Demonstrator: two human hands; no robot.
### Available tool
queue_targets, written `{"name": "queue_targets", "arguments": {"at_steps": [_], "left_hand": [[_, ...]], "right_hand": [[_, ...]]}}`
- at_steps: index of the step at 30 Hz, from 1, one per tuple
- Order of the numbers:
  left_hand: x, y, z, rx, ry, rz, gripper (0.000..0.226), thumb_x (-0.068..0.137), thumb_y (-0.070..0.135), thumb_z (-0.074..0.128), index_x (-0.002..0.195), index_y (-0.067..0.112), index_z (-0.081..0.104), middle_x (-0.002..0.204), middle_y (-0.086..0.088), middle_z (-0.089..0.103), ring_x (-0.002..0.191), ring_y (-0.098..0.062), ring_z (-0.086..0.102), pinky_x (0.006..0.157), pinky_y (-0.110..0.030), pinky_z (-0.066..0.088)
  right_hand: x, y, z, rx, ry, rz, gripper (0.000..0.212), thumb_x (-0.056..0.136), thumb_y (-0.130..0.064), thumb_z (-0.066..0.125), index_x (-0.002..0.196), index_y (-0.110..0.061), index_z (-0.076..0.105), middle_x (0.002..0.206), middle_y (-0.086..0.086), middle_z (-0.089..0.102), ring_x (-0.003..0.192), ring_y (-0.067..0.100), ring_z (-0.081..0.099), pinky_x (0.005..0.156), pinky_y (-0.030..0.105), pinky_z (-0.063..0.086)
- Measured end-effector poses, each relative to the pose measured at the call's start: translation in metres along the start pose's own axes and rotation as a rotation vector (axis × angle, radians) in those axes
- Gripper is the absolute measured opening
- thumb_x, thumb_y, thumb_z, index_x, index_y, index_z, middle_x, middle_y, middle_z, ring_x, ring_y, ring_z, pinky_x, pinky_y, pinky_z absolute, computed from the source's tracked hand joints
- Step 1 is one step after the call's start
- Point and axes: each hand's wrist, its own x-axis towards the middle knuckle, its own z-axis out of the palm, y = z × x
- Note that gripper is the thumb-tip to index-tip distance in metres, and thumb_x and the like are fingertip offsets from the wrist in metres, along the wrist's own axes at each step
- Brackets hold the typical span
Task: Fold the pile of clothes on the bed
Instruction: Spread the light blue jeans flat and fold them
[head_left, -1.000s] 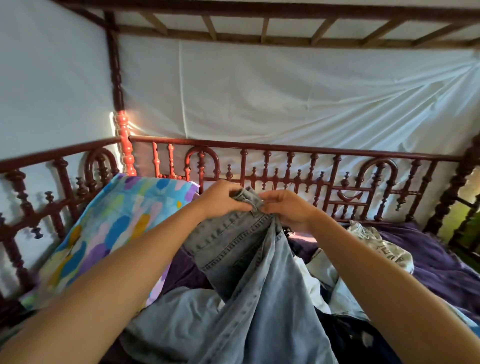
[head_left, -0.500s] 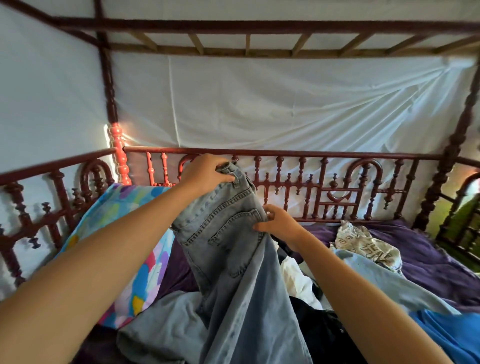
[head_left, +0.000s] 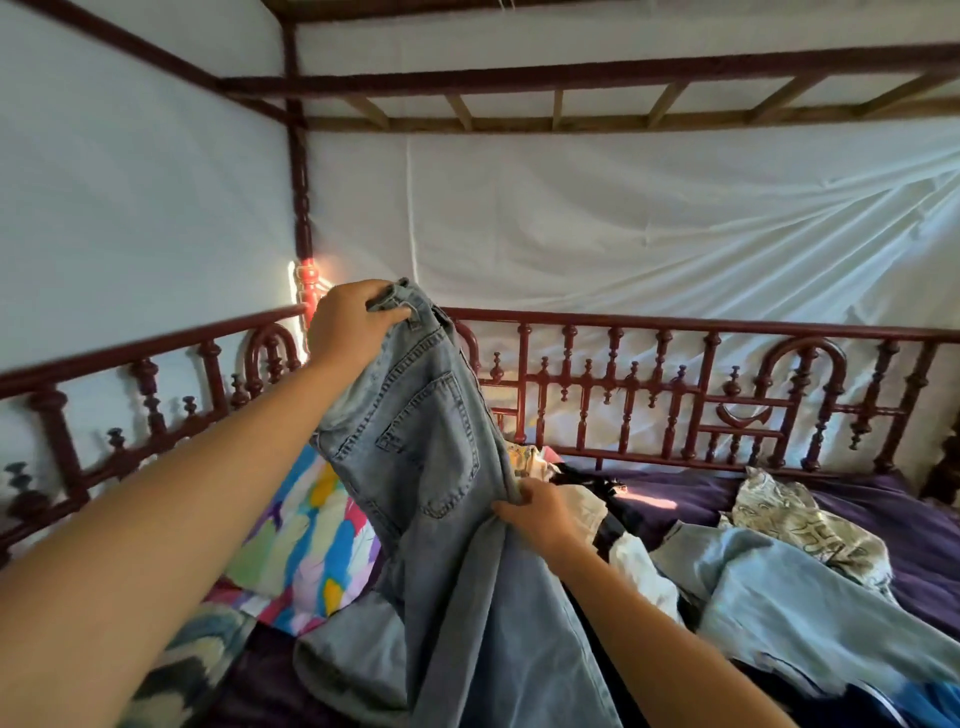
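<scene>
The purple-spread bed (head_left: 857, 499) carries the pile of clothes (head_left: 779, 597) tumbled across its middle and right. From it a pair of pale jeans (head_left: 431, 441) rises straight ahead, long axis running steeply from the waistband, high and left, down to legs bunched on the bedspread. The left hand (head_left: 353, 322) grips the waistband, fingers curled over it; the right hand (head_left: 540, 514) pinches the garment's edge below the back pocket, nearer the legs, so it is likely the one to draw them straight.

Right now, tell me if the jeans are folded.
Not folded. The jeans hang from the left hand at the waistband; the right hand grips their edge lower down, legs trailing down.
</scene>
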Motion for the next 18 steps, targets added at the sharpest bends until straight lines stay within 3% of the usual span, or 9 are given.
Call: {"name": "queue_targets", "arguments": {"at_steps": [7,11,14,16,18], "left_hand": [[0.001,-0.021,-0.036,0.121,0.111,-0.048,0.030,0.086,0.023,0.065,0.111,0.007,0.067,0.106,-0.015,0.068,0.100,-0.032,0.061,0.084,-0.037,0.047],[0.000,-0.032,-0.046,0.067,0.171,-0.123,0.026,0.086,0.021,0.065,0.106,0.005,0.069,0.100,-0.016,0.069,0.093,-0.030,0.062,0.073,-0.030,0.042],[0.000,-0.037,-0.049,0.022,0.220,-0.169,0.023,0.087,0.020,0.064,0.101,0.002,0.069,0.095,-0.015,0.069,0.088,-0.028,0.062,0.067,-0.025,0.037],[0.001,-0.041,-0.050,-0.001,0.247,-0.188,0.022,0.088,0.020,0.063,0.099,0.002,0.069,0.094,-0.014,0.069,0.086,-0.027,0.061,0.067,-0.025,0.037],[0.001,-0.045,-0.050,-0.016,0.264,-0.201,0.022,0.088,0.021,0.062,0.099,0.003,0.069,0.095,-0.012,0.069,0.085,-0.025,0.061,0.068,-0.026,0.039]], "right_hand": [[0.023,-0.022,0.005,0.126,0.150,0.005,0.031,0.085,-0.006,0.056,0.056,-0.014,0.047,0.057,0.002,0.046,0.061,0.017,0.044,0.060,0.029,0.036],[0.046,-0.052,-0.038,0.263,0.244,-0.002,0.029,0.091,-0.006,0.054,0.062,-0.010,0.052,0.059,0.002,0.045,0.057,0.014,0.040,0.053,0.023,0.034],[0.060,-0.084,-0.077,0.321,0.259,-0.092,0.022,0.090,-0.006,0.058,0.069,0.000,0.062,0.059,0.001,0.049,0.060,0.014,0.043,0.055,0.024,0.037],[0.068,-0.103,-0.101,0.326,0.235,-0.173,0.030,0.086,-0.004,0.063,0.057,-0.008,0.058,0.046,-0.007,0.052,0.051,0.008,0.046,0.055,0.023,0.040],[0.073,-0.121,-0.120,0.290,0.152,-0.214,0.027,0.084,-0.005,0.065,0.058,-0.012,0.059,0.046,-0.008,0.057,0.057,0.012,0.053,0.059,0.023,0.046]]}}
